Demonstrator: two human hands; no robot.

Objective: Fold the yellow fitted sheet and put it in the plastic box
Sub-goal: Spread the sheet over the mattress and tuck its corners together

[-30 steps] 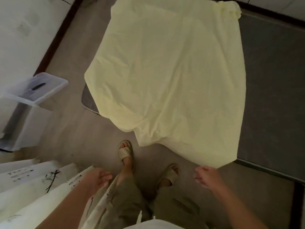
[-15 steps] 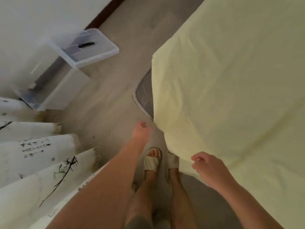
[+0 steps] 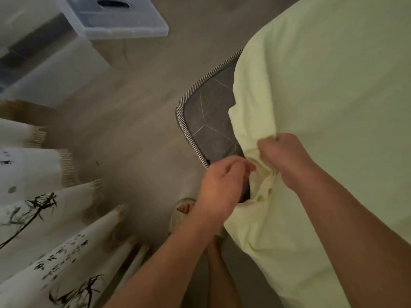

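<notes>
Half a second ago both hands were off the cloth: the left reached toward the bed corner and the right hovered, loosely curled, by the sheet's hanging edge. Now the two hands meet at that corner and the view has closed in on them.

The right hand (image 3: pixel 287 158) is clenched around a bunch of the yellow fitted sheet (image 3: pixel 322 96), with fabric gathered into tight creases under its knuckles. The left hand (image 3: pixel 220 187) has its fingers curled, and its fingertips reach the same gathered bunch from the left, seemingly pinching it, though motion blur softens the contact. From the grip the sheet spreads up and to the right across the bed and also drapes down below the wrists.

Just left of the hands the sheet is pulled back from the grey mattress corner (image 3: pixel 211 125), which is edged with striped piping. A sandalled foot (image 3: pixel 182 211) shows below the left wrist, on the floor (image 3: pixel 133 112).

The clear plastic box (image 3: pixel 49 61) sits at the upper left, well apart from the hands, with its lid (image 3: pixel 124 23) beside it.

At lower left hang pale fringed scrolls (image 3: pixel 44 218) painted with black bamboo and brush characters that are too blurred to read.
</notes>
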